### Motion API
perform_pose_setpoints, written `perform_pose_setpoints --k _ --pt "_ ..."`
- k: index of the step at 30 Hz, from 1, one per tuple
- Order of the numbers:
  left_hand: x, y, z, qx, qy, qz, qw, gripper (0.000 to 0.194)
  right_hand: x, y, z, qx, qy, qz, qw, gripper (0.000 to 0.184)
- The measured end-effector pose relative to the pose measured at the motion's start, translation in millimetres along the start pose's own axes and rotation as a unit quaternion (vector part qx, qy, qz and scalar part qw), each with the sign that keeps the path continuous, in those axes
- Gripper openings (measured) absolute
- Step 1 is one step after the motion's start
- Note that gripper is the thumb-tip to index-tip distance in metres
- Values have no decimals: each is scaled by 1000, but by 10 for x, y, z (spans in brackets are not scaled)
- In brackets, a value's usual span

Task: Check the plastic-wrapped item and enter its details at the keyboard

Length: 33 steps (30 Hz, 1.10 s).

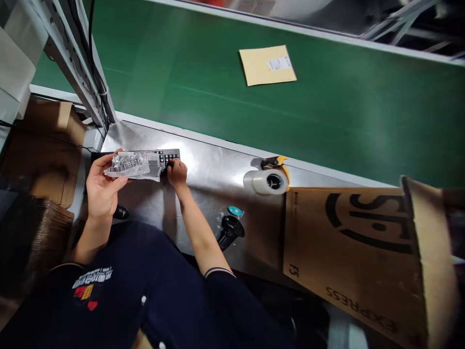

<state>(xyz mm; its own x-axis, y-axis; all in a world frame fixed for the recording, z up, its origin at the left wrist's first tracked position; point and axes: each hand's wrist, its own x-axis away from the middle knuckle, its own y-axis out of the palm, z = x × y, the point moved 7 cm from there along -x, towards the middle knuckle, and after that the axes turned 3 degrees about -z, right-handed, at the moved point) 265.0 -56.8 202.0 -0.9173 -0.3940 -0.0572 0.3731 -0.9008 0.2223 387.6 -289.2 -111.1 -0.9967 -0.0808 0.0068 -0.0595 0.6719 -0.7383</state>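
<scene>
Now left hand [102, 191] palm-up with packet [130, 165], right hand [178, 173] on keyboard [172, 153].

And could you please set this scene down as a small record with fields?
Left hand: holds a crinkled clear plastic packet with a printed barcode
Right hand: at the keys of a black-keyed rectangular keyboard
Silvery metal table: wide clear tape roll, turquoise oval object, black handheld device
Green belt: pale yellow flat envelope with white label
Picture's right side: brown cardboard box with black lettering
</scene>
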Motion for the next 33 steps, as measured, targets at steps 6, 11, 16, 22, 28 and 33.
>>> perform_pose_setpoints --k 6,11,16,22,28,33 --pt "-3 15 -19 22 -6 2 1000 59 456 -52 61 -16 -18 34 999 39" --pt "-8 32 -29 25 -16 0 1000 60 734 107 45 -9 -31 27 999 44" --pt "7 13 -18 29 -16 -1 999 60 768 155 -33 -9 -30 15 999 47" --pt "20 34 8 6 -8 -14 1000 62 763 57 -42 -14 -23 10 1000 47" --pt "24 53 36 8 9 -27 1000 61 732 86 -31 -6 -5 0 1000 44" --pt "23 -18 59 0 9 -14 1000 63 700 50 43 0 -2 15 1000 46"
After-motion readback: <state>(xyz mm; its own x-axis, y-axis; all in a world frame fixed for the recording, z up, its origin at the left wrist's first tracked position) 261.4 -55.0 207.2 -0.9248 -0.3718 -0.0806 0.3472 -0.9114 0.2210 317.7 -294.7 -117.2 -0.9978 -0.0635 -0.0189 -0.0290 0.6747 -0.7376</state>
